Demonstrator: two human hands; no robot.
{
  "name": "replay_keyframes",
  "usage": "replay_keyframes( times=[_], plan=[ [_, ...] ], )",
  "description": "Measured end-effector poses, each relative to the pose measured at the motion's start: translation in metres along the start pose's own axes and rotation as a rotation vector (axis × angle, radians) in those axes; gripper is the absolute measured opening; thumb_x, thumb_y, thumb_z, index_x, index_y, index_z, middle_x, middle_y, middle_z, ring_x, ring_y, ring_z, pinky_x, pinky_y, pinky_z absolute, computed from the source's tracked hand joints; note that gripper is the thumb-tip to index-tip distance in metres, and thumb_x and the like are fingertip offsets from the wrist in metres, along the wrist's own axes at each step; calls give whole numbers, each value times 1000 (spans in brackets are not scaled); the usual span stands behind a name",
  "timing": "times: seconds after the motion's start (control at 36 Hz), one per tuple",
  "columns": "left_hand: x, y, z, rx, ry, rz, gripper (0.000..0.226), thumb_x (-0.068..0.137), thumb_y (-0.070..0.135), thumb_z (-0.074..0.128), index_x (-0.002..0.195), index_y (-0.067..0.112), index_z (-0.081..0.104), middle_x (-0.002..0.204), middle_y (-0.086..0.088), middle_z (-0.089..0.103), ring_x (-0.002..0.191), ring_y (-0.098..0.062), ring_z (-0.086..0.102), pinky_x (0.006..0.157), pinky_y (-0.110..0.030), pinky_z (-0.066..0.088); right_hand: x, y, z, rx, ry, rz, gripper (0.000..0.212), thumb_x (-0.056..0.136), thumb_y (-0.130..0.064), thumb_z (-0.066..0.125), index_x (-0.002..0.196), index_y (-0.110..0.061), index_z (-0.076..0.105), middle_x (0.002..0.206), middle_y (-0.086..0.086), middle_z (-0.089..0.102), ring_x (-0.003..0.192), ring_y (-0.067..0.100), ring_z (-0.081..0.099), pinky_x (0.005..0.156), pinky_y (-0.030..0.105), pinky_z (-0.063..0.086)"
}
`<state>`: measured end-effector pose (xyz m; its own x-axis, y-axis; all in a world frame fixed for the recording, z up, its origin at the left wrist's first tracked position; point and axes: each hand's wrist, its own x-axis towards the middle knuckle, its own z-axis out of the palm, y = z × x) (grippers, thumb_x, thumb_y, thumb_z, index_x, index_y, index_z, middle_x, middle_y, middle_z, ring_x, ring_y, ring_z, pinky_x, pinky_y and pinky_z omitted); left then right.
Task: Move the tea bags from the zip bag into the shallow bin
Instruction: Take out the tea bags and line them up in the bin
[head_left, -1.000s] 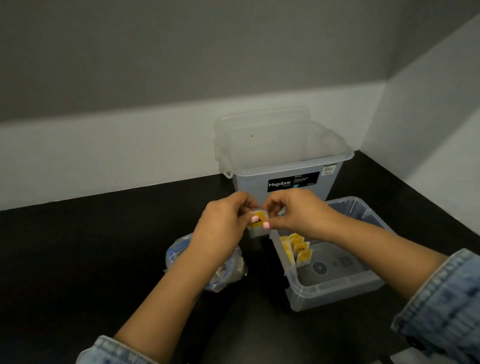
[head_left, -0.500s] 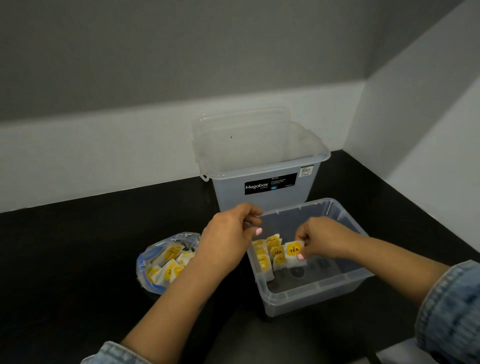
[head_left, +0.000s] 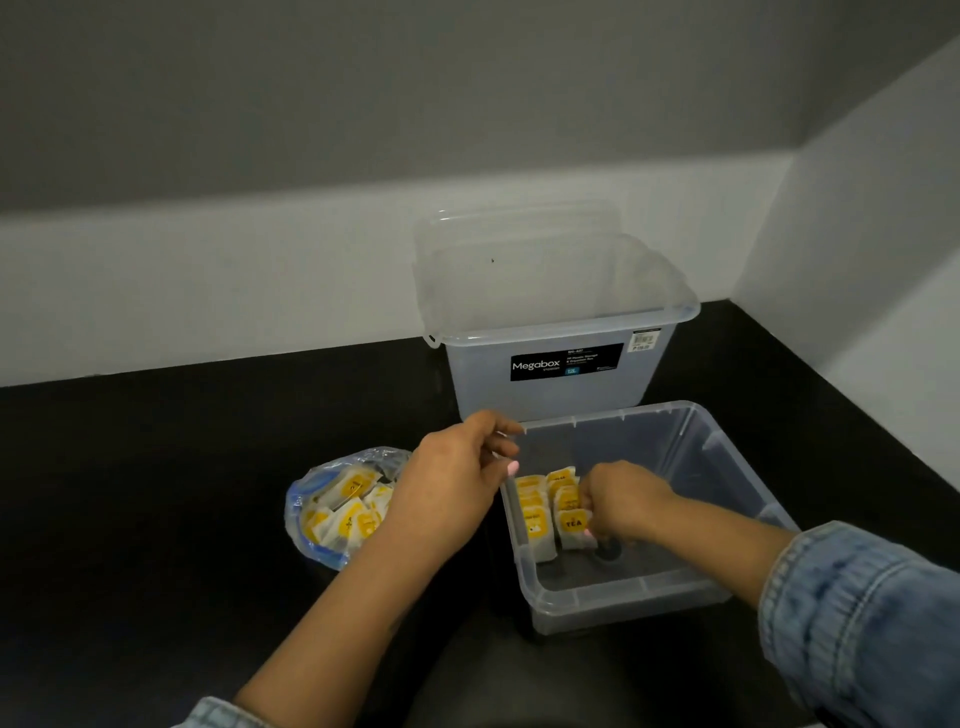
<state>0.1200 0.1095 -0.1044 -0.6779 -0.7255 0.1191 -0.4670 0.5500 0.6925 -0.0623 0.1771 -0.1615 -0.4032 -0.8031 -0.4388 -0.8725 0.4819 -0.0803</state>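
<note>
walls: I see two walls (head_left: 363, 104) meeting in a corner at the right; both grey above, with a paler white band (head_left: 208, 291) along the bottom
counter: a black counter (head_left: 156, 519) runs up to both walls; its surface looks matt and dark from my feed
corner: the counter narrows into the corner at the right, behind the boxes
light: dim and even; the upper walls fall into soft shadow; I can't see any lamp or window
</note>
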Motion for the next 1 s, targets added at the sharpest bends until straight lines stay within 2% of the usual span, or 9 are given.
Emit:
replay_keyframes(
  times=[0.11,0.39,0.56,0.72,0.89,1.0],
  plan=[
    [-1,-1,0,11,10,-14,29,87,19,65,112,31,58,95,17,63,90,2,60,83,-20,52,2,0,1,-36,69,24,17,80,-26,71,94,-17,67,83,1,63,77,17,63,68,27,52],
    [-3,0,0,39,10,-34,29,89,21,63,115,31,56,97,18,61,90,1,59,82,-18,50,0,1,1,16,135,51,25,78,-37,74,92,-17,67,86,1,67,78,16,64,73,30,56],
    [-3,2,1,27,-2,-22,30,88,21,64,115,31,57,96,18,60,91,1,59,85,-26,53,-3,4,-1,39,69,101,26,80,-39,72,88,-16,61,82,-1,60,79,14,61,69,24,51],
    [-3,1,3,18,4,-17,32,87,20,65,116,32,57,94,19,60,88,4,59,83,-21,53,-1,0,0,-33,34,86,19,80,-33,71,87,-16,63,88,2,66,83,16,64,74,27,54],
    [-4,0,3,25,-6,-11,33,88,20,64,118,31,56,98,18,60,89,3,59,83,-20,52,1,-5,1,-35,2,96,18,82,-26,70,95,-13,65,89,2,66,83,17,66,76,28,56],
    [-5,-3,2,25,-2,-15,32,88,21,64,117,31,56,97,18,60,88,4,59,81,-16,51,2,-9,-4,-2,-77,131,13,85,-24,67,83,-13,60,83,3,64,81,19,67,70,27,54]
  ],
)
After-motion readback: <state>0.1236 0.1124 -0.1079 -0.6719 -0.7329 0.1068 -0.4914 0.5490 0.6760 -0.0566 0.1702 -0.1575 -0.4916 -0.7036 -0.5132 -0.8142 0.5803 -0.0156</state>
